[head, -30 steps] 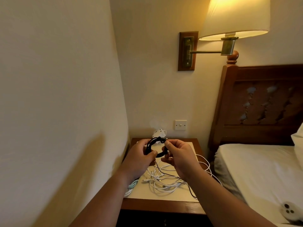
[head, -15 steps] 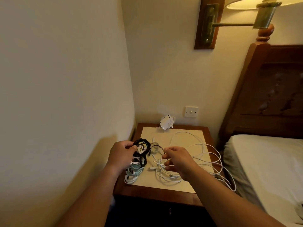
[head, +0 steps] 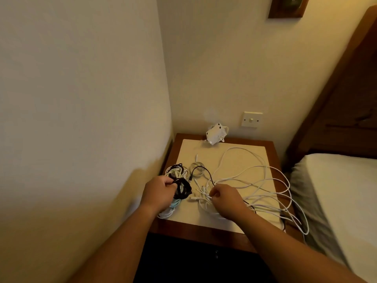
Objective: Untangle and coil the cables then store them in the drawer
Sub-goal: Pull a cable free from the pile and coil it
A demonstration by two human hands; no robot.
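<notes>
While the left hand (head: pixel 161 192) gripped the coiled black cable (head: pixel 183 188), the right hand (head: pixel 227 200) pinched loose white tangled cables (head: pixel 201 199) on the wooden nightstand (head: pixel 204 229).

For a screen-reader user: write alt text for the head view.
A person's left hand grips a coiled black cable at a bedside table, while the right hand holds tangled white cables. A white adapter lies by the wall.

The desk (head: pixel 187 148) has a cream top with a reddish-brown wooden rim. At its left edge are a black cable coil (head: pixel 182 188) and a pale teal cable (head: pixel 175 203); across its right, white cables (head: pixel 204 198).
</notes>
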